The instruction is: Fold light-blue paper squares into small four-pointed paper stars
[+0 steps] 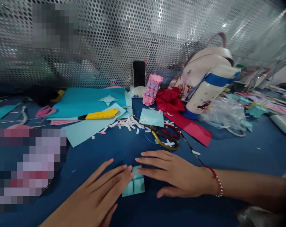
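Note:
A small folded square of light teal paper (139, 185) lies flat on the blue table, with creases crossing near its middle. My left hand (102, 189) reaches in from the lower left, its fingers stretched out and their tips resting on the left part of the paper. From the right comes my right hand (174, 173), palm down with fingers spread. One of its fingertips touches the upper right of the paper, and its thumb is apart from it. A red and white beaded bracelet (218, 183) circles the right wrist.
Beyond the hands lie scissors (168, 143), white paper scraps (126, 123), a loose teal square (151, 117) and a yellow utility knife (101, 114) on teal sheets (86, 101). A phone (139, 74), a bottle (208, 91) and a backpack (202, 64) stand along the perforated metal screen (110, 41).

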A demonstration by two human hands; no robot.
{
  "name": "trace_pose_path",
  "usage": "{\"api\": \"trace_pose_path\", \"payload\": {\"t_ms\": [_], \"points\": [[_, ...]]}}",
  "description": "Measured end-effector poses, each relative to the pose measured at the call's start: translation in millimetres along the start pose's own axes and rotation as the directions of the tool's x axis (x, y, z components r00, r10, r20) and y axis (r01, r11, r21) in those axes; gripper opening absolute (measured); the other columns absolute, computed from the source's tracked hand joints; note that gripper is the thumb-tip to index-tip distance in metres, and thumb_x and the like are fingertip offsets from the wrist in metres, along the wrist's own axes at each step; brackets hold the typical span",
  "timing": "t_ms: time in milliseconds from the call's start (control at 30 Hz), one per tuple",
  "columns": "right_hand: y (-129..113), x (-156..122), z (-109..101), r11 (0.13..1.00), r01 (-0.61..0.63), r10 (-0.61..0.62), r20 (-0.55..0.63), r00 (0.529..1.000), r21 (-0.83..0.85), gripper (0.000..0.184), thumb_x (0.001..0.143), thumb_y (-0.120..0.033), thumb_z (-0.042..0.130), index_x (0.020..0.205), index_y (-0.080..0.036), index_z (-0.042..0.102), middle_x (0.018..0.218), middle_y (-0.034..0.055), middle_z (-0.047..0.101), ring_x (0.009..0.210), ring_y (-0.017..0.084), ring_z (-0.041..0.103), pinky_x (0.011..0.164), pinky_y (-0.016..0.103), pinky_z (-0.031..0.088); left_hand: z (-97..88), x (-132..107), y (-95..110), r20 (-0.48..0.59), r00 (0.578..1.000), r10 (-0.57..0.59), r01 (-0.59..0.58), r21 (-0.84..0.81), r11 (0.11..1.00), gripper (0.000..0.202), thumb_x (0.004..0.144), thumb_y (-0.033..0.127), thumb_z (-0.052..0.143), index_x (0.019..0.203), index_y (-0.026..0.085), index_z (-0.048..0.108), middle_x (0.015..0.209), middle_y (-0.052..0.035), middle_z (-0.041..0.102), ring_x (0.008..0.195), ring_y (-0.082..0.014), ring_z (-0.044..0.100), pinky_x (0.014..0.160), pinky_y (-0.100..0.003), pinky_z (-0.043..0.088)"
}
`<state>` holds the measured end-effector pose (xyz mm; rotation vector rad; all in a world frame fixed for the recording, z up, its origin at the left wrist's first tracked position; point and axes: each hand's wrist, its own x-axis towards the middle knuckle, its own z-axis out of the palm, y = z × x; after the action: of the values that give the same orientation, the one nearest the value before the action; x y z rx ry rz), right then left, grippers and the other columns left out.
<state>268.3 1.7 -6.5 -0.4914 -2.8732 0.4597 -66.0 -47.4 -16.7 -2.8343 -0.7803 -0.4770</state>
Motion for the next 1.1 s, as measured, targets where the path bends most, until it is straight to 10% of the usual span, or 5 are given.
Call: {"api": "trace_pose_path", "payload": {"t_ms": [333, 633, 1100], "points": [[-3.8, 2.2, -4.8, 0.987, 0.132, -0.135, -0.019, 0.991, -0.096, 0.051, 0.123, -0.042, 0.036, 0.158, -0.013, 0.059, 0.169, 0.0069, 0.060, 0.165, 0.022, 0.041, 0.132, 0.038, 0.039, 10.7, -6.3, -5.6, -0.002, 0.997, 0.079, -0.079, 0.006, 0.997, 0.079, 0.087, -0.001, 0.047, 0.162, 0.021, 0.058, 0.163, -0.0004, 0.065, 0.154, -0.0182, 0.053, 0.144, -0.045, 0.003], [-2.4, 4.7, -3.9, 0.994, 0.108, -0.106, 0.055, 0.993, -0.032, 0.058, 0.120, -0.044, 0.046, 0.169, -0.011, 0.045, 0.165, 0.0119, 0.062, 0.160, 0.023, 0.048, 0.131, 0.039, 0.039, 8.8, -3.0, -2.1, -0.002, 0.999, 0.040, -0.040, -0.051, 0.998, 0.082, 0.088, -0.002, 0.044, 0.166, 0.022, 0.054, 0.164, -0.0006, 0.065, 0.150, -0.0174, 0.060, 0.144, -0.042, 0.002], [-1.4, 4.3, -2.8, 0.997, 0.066, -0.070, 0.117, 0.991, 0.035, 0.060, 0.122, -0.049, 0.042, 0.169, -0.012, 0.045, 0.177, 0.0146, 0.048, 0.174, 0.021, 0.026, 0.137, 0.039, 0.028, -3.8, -2.5, -7.1, 0.023, 0.999, 0.030, -0.029, -0.045, 0.999, 0.075, 0.099, 0.005, 0.050, 0.172, 0.024, 0.046, 0.165, 0.0040, 0.064, 0.157, -0.0116, 0.053, 0.144, -0.034, 0.002]]}}
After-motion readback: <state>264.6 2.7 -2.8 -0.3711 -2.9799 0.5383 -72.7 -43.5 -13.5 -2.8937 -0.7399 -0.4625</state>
